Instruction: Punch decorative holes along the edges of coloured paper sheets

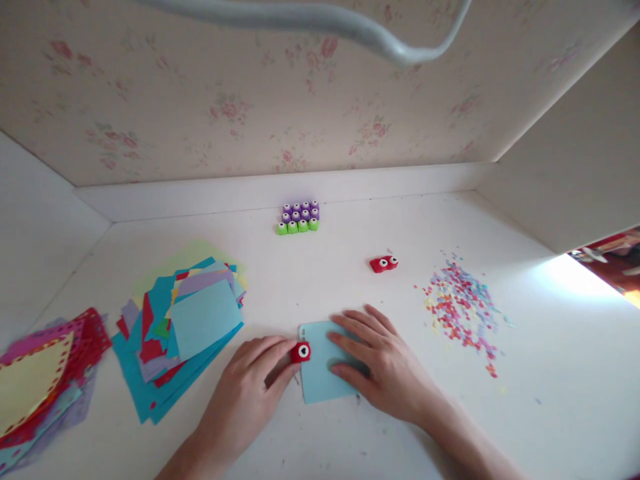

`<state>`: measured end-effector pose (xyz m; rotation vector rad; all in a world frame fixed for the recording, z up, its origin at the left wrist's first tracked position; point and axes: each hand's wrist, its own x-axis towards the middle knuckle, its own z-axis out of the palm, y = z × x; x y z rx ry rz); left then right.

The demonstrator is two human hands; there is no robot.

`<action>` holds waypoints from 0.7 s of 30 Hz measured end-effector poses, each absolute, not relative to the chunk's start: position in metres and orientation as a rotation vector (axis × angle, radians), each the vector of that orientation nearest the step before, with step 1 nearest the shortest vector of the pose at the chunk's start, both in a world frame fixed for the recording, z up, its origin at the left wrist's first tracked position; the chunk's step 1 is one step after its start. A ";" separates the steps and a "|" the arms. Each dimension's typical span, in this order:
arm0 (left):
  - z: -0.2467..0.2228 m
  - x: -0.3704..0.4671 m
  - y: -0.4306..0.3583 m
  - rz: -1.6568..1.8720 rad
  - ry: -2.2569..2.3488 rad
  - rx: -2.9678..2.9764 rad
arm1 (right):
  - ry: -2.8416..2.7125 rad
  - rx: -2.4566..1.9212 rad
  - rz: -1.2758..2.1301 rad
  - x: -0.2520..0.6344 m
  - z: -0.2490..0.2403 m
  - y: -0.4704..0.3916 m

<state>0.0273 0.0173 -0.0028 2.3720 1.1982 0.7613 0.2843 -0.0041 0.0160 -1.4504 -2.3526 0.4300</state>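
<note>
My left hand [255, 373] pinches a small red craft punch [301, 352] with a heart mark on its white button. The punch sits on the left edge of a light blue paper sheet [317, 380]. Just above it, small punched holes show at the sheet's upper left corner. My right hand [373, 357] lies over the right part of this sheet, its fingers spread and pressing on the paper. Two more red punches [384, 264] stand side by side beyond my right hand.
Purple and green punches [299, 217] stand in rows near the back wall. Left of my hands lies a pile of coloured paper [205, 320]; hole-edged sheets [35, 380] lie farther left. Confetti [460, 300] is scattered at right. A white tube [320, 20] crosses the top.
</note>
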 end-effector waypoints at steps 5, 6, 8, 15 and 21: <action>-0.003 0.028 0.017 0.785 1.202 2.378 | -2.380 -1.448 0.427 0.285 0.016 -0.004; -0.003 0.028 0.016 0.783 1.207 2.375 | -2.388 -1.449 0.425 0.285 0.016 -0.004; -0.004 0.027 0.016 0.779 1.214 2.373 | -2.403 -1.455 0.418 0.285 0.016 -0.003; -0.006 0.026 0.018 0.777 1.210 2.373 | -2.397 -1.448 0.423 0.285 0.017 -0.004; -0.007 0.025 0.018 0.794 1.195 2.372 | -2.370 -1.450 0.432 0.284 0.018 -0.004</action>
